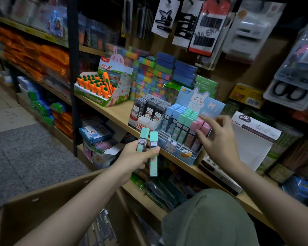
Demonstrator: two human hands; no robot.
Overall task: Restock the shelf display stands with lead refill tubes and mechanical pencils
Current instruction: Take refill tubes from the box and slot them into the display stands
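Head view: the left hand is raised in front of the shelf, forearm angled up, fingers curled round two mint-green lead refill tubes held upright. The right hand reaches to the bunny display stand, fingers spread and loosely bent, fingertips touching the pink tubes in its rightmost slots.

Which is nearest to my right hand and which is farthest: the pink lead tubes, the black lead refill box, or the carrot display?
From the right hand, nearest first:
1. Pink lead tubes, at its fingertips in the bunny display stand.
2. Black lead refill box, left of that stand.
3. Carrot display, far left on the shelf.
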